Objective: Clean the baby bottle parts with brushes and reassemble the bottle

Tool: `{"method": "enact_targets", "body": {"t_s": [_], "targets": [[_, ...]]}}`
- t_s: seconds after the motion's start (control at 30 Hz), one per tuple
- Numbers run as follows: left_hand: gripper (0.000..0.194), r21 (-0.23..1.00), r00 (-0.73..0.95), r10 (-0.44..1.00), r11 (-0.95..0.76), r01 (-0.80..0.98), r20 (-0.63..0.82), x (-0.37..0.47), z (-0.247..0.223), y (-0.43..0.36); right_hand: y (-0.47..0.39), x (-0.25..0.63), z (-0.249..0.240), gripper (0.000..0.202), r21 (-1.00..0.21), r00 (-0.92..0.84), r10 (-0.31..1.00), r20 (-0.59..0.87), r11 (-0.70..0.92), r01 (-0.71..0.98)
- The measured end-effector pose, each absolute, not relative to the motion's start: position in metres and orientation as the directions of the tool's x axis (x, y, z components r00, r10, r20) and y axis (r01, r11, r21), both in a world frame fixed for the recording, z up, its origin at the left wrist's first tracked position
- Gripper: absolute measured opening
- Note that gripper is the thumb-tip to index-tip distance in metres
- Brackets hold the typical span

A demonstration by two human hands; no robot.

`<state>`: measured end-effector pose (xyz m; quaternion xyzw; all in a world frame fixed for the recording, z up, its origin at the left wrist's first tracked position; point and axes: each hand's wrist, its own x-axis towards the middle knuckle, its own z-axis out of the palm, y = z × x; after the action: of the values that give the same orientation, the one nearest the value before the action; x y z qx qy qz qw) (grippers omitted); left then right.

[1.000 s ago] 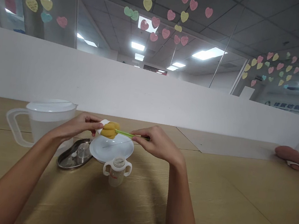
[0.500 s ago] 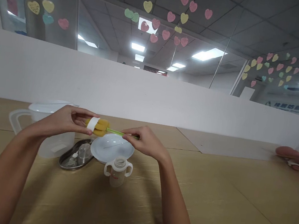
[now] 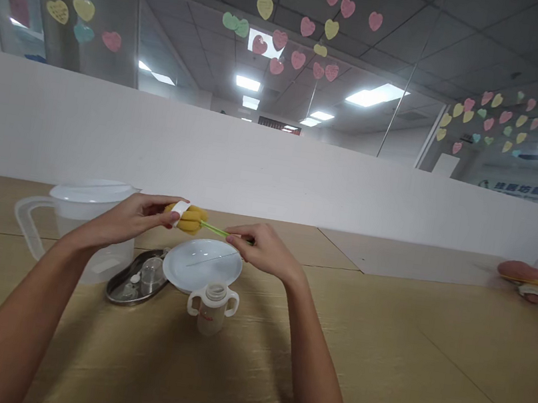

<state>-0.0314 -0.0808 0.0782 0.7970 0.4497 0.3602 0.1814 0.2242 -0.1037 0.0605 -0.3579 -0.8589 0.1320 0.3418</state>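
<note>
A bottle brush with a yellow sponge head [image 3: 191, 219], a white band or tip at its left end and a thin green handle [image 3: 214, 228] is held above a white bowl [image 3: 198, 272]. My left hand [image 3: 143, 216] pinches the white end of the sponge between thumb and fingers. Closed around the far end of the green handle is my right hand [image 3: 265, 248], hiding that end. Just in front of the bowl, a two-handled baby bottle [image 3: 212, 311] stands upright with its mouth uncovered.
Left of the bowl lies a kidney-shaped metal tray [image 3: 116, 293] with a clear cap and small bottle parts. A large lidded plastic jug [image 3: 92, 195] stands behind my left forearm. A blurred pinkish-brown object [image 3: 521, 271] is at the far right. A white wall [image 3: 273, 172] backs the table.
My left hand and the sponge head have shifted a little right and up, and the brush has turned slightly. Less green handle shows between my hands. The bowl, tray and bottle stay put.
</note>
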Motion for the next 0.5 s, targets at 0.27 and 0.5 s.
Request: {"method": "enact_targets", "body": {"t_s": [0.27,0.5], "targets": [[0.054,0.533,0.272,0.845,-0.508,0.677,0.46,-0.051,0.076,-0.075,-0.09,0.231,0.055,0.033,-0.486,-0.491,0.737,0.464,0.676,0.554],[0.056,0.248,0.222,0.915,-0.314,0.916,0.336,-0.078,0.062,-0.046,-0.085,0.244,0.055,0.032,-0.354,-0.255,0.81,0.528,0.483,0.801]]}}
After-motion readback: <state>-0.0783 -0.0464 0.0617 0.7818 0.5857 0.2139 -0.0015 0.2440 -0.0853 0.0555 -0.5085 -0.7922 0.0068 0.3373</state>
